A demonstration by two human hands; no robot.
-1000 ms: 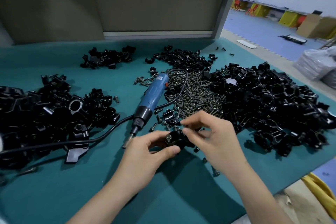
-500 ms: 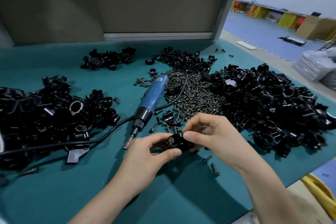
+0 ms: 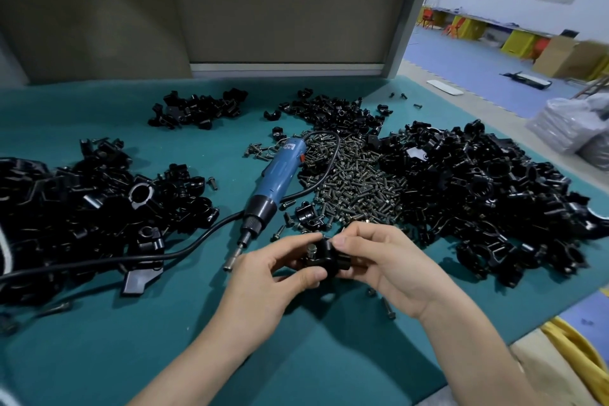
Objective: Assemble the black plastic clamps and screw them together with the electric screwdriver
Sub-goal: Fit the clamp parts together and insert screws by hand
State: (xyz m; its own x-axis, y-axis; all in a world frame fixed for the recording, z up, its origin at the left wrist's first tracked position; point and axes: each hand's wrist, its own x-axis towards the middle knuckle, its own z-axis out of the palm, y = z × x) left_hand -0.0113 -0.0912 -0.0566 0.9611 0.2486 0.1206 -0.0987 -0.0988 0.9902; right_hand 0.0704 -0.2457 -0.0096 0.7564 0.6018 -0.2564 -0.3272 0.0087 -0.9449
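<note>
A black plastic clamp point(image 3: 324, 259) with a screw head standing up on its left side sits between both hands, just above the green table mat. My left hand point(image 3: 263, 287) grips it from the left and below, thumb under it. My right hand point(image 3: 389, 262) pinches its top and right side. The blue electric screwdriver point(image 3: 275, 181) lies on the mat beyond my left hand, bit pointing toward me, black cord point(image 3: 184, 249) trailing left. A heap of dark screws point(image 3: 356, 184) lies just beyond my hands.
A large pile of black clamp parts point(image 3: 487, 194) fills the right side, another pile point(image 3: 82, 208) the left. Two smaller heaps point(image 3: 197, 109) lie at the back. Loose screws point(image 3: 389, 308) lie by my right wrist. The mat's edge point(image 3: 527, 323) runs at lower right.
Both hands have drawn slightly closer together on the clamp, and my right fingers have shifted from pinching above it to gripping its top and right side. The screwdriver has not moved.
</note>
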